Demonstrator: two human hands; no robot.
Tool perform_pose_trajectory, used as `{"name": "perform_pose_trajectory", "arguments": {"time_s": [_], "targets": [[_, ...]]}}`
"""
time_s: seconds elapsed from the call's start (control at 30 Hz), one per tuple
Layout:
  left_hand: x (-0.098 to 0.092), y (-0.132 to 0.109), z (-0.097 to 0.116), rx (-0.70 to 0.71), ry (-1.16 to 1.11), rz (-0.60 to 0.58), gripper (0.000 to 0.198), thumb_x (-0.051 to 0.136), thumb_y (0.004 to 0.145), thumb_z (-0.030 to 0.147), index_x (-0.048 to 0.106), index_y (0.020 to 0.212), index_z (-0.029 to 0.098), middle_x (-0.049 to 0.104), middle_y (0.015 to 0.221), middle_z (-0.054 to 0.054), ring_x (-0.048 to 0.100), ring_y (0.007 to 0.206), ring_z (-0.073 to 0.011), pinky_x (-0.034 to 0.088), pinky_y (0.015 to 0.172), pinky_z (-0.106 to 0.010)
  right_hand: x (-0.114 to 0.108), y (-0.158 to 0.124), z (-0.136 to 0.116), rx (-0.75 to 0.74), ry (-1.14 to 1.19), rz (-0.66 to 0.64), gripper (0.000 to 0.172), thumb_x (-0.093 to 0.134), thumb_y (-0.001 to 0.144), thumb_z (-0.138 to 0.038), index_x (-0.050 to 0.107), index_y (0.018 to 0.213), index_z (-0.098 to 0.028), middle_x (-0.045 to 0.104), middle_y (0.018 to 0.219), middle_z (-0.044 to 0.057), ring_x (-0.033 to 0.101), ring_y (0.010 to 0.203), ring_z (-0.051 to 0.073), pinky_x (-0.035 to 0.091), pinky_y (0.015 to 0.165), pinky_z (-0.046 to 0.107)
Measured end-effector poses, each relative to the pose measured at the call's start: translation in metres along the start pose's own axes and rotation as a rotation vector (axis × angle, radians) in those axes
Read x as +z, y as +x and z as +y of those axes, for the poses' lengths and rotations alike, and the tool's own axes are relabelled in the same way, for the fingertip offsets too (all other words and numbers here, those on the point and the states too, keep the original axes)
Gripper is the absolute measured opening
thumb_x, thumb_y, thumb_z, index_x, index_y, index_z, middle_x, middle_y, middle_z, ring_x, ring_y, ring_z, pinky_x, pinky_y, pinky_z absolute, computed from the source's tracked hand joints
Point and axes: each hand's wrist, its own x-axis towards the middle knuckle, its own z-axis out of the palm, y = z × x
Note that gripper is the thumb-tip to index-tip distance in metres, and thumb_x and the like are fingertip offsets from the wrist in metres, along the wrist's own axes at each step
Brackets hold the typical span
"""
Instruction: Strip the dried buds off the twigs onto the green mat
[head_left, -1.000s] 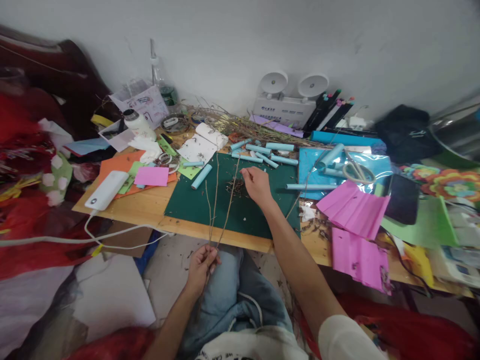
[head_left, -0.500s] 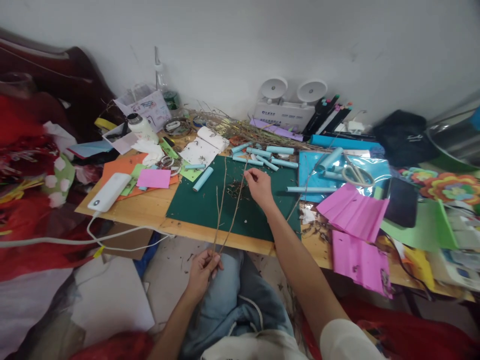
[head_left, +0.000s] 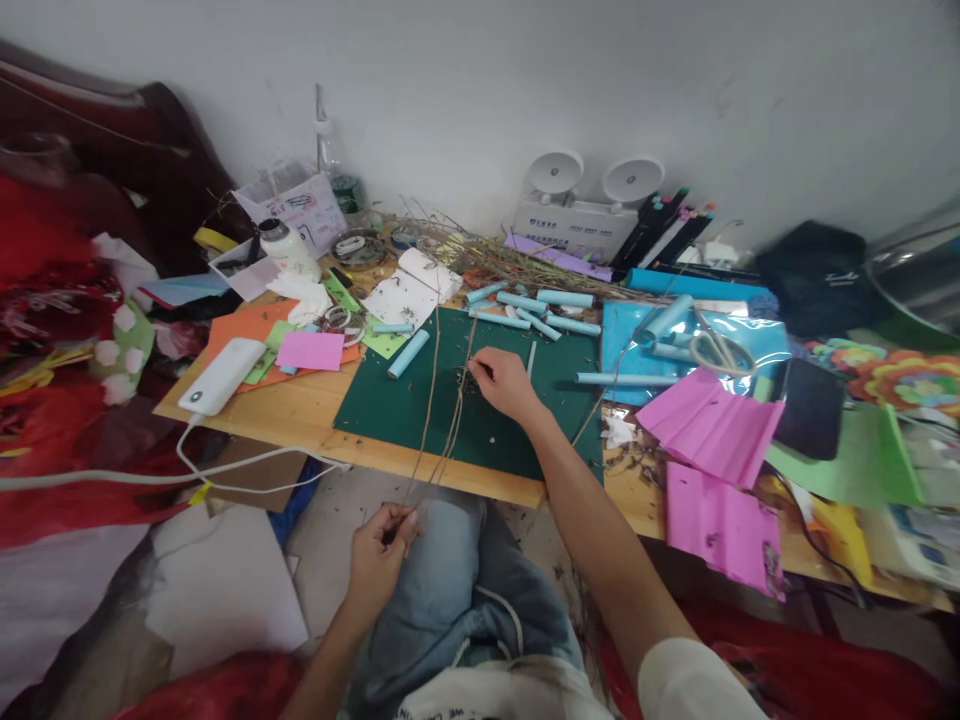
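Note:
My left hand [head_left: 379,555] is below the table edge, over my lap, pinched shut on the lower ends of thin dry twigs [head_left: 444,420]. The twigs run up from it across the dark green cutting mat [head_left: 390,405]. My right hand [head_left: 501,382] rests on the mat with its fingers curled, pinching one twig near its upper part beside a small heap of dark crumbs [head_left: 469,380].
Light blue paper tubes [head_left: 551,298] lie behind the mat. Scissors [head_left: 716,348] rest on a blue sheet [head_left: 761,330]; folded pink paper [head_left: 709,420] lies to the right. A white power bank [head_left: 223,374] with its cable sits left. A pile of dry branches [head_left: 480,255] lies by the wall.
My left hand has drawn the twig ends down and slightly left. My right hand has slid left and nearer along the twig, toward the middle of the mat.

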Motion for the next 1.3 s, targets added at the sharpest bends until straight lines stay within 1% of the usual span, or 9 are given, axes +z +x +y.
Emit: {"name": "perform_pose_trajectory", "arguments": {"time_s": [0.07, 0.13, 0.3, 0.47, 0.6, 0.83, 1.03, 1.13, 1.3], "targets": [[-0.002, -0.001, 0.000, 0.013, 0.065, 0.021, 0.031, 0.059, 0.086, 0.048, 0.062, 0.084, 0.017, 0.065, 0.064, 0.000, 0.049, 0.048, -0.0099, 0.040, 0.049, -0.022, 0.001, -0.001, -0.003, -0.022, -0.022, -0.049, 0.024, 0.046, 0.092, -0.025, 0.052, 0.070, -0.020, 0.057, 0.072, 0.003, 0.051, 0.070, 0.015, 0.034, 0.068, 0.027], [-0.003, -0.003, 0.001, 0.042, 0.135, 0.041, 0.030, 0.058, 0.086, 0.047, 0.062, 0.083, 0.017, 0.065, 0.063, 0.000, 0.053, 0.050, -0.0114, 0.042, 0.051, -0.022, 0.000, -0.001, -0.003, -0.002, -0.059, -0.046, 0.025, 0.046, 0.093, -0.024, 0.053, 0.069, -0.020, 0.059, 0.073, 0.003, 0.052, 0.070, 0.016, 0.033, 0.068, 0.027], [-0.007, -0.011, 0.003, 0.190, 0.297, 0.088, 0.025, 0.055, 0.089, 0.041, 0.064, 0.080, 0.019, 0.070, 0.070, -0.001, 0.066, 0.064, -0.0138, 0.050, 0.064, -0.022, -0.004, -0.002, 0.002, 0.174, -0.158, 0.091, 0.035, 0.042, 0.096, -0.029, 0.053, 0.063, -0.020, 0.060, 0.071, 0.005, 0.052, 0.067, 0.016, 0.031, 0.064, 0.030], [-0.011, -0.018, 0.004, 0.252, 0.434, 0.128, 0.022, 0.054, 0.090, 0.037, 0.064, 0.081, 0.021, 0.071, 0.070, 0.001, 0.066, 0.060, -0.0124, 0.050, 0.060, -0.021, -0.005, -0.002, 0.000, 0.170, -0.076, 0.180, 0.037, 0.040, 0.097, -0.035, 0.058, 0.068, -0.020, 0.060, 0.067, 0.003, 0.052, 0.064, 0.015, 0.031, 0.064, 0.029], [-0.012, -0.021, 0.003, 0.296, 0.495, 0.134, 0.020, 0.055, 0.090, 0.036, 0.065, 0.082, 0.022, 0.073, 0.073, 0.000, 0.068, 0.061, -0.0132, 0.051, 0.062, -0.021, -0.004, -0.001, -0.002, 0.211, -0.075, 0.179, 0.038, 0.053, 0.091, -0.047, 0.055, 0.065, -0.020, 0.059, 0.062, 0.001, 0.050, 0.060, 0.014, 0.030, 0.061, 0.028], [-0.014, -0.023, 0.001, 0.349, 0.535, 0.146, 0.016, 0.056, 0.090, 0.034, 0.065, 0.084, 0.023, 0.074, 0.076, -0.001, 0.069, 0.063, -0.0137, 0.052, 0.066, -0.022, -0.004, -0.002, -0.007, 0.239, -0.273, 0.183, 0.038, 0.046, 0.095, -0.036, 0.050, 0.061, -0.019, 0.059, 0.066, 0.005, 0.047, 0.060, 0.015, 0.021, 0.057, 0.030], [-0.018, -0.026, 0.006, 0.379, 0.599, 0.142, 0.016, 0.055, 0.091, 0.034, 0.066, 0.087, 0.023, 0.075, 0.078, -0.002, 0.071, 0.066, -0.0156, 0.053, 0.068, -0.023, -0.008, -0.003, -0.007, 0.247, -0.343, 0.162, 0.038, 0.045, 0.094, -0.033, 0.052, 0.059, -0.019, 0.061, 0.067, 0.006, 0.045, 0.059, 0.014, 0.014, 0.056, 0.030], [-0.022, -0.027, 0.007, 0.369, 0.617, 0.148, 0.016, 0.055, 0.090, 0.034, 0.066, 0.086, 0.023, 0.075, 0.077, -0.002, 0.070, 0.064, -0.0163, 0.053, 0.067, -0.024, -0.009, -0.002, -0.005, 0.236, -0.280, 0.148, 0.037, 0.047, 0.092, -0.032, 0.047, 0.057, -0.019, 0.058, 0.065, 0.004, 0.043, 0.059, 0.014, 0.016, 0.056, 0.030], [-0.023, -0.028, 0.002, 0.344, 0.607, 0.130, 0.018, 0.055, 0.090, 0.036, 0.067, 0.088, 0.024, 0.076, 0.079, -0.003, 0.071, 0.067, -0.0174, 0.053, 0.069, -0.025, -0.006, 0.000, -0.002, 0.147, -0.028, 0.122, 0.036, 0.040, 0.096, -0.032, 0.037, 0.061, -0.021, 0.048, 0.062, 0.000, 0.042, 0.060, 0.013, 0.025, 0.059, 0.027]]}}
